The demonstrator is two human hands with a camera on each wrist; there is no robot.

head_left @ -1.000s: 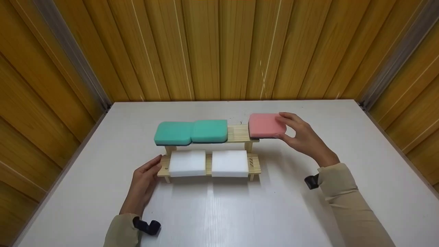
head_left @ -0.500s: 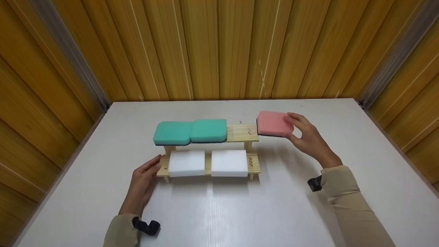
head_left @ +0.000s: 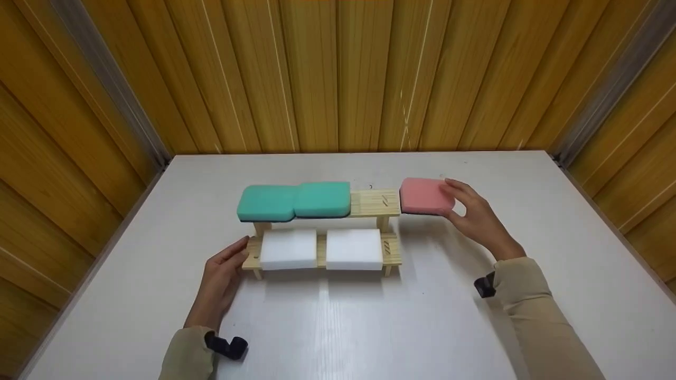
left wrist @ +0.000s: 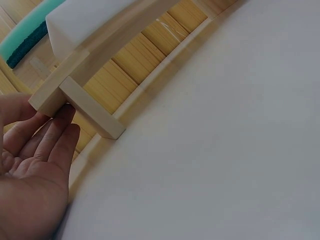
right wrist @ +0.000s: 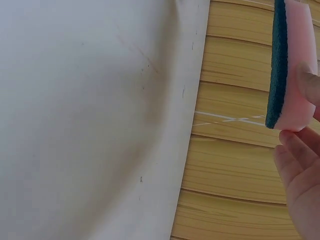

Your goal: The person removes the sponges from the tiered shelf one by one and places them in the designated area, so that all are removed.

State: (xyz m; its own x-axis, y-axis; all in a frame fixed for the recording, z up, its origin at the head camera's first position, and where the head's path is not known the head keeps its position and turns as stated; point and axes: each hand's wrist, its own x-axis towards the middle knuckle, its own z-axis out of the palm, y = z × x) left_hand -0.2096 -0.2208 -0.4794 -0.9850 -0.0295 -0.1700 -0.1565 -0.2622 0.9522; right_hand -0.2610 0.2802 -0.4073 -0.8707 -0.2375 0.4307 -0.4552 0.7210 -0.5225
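In the head view, my right hand (head_left: 478, 219) pinches a pink sponge (head_left: 425, 195) by its right side, just off the right end of the upper tier of a two-tier wooden rack (head_left: 372, 203). The right wrist view shows the dark green scouring layer (right wrist: 278, 65) of that sponge. My left hand (head_left: 217, 277) holds the lower tier's left end; in the left wrist view its fingers (left wrist: 56, 134) reach under the board. Two teal sponges (head_left: 322, 199) sit side by side on the upper tier's left and middle. Two white sponge blocks (head_left: 289, 249) lie apart on the lower tier.
The rack stands on a white table (head_left: 338, 327). Yellow wood-look panels (head_left: 317, 79) rise behind the table and on both sides. Each wrist carries a small black device (head_left: 227, 347) near the sleeve.
My right hand has carried the pink sponge rightward off the upper tier's right end, baring the marked wood there, then lowered it slightly. My left hand and the other sponges stay put.
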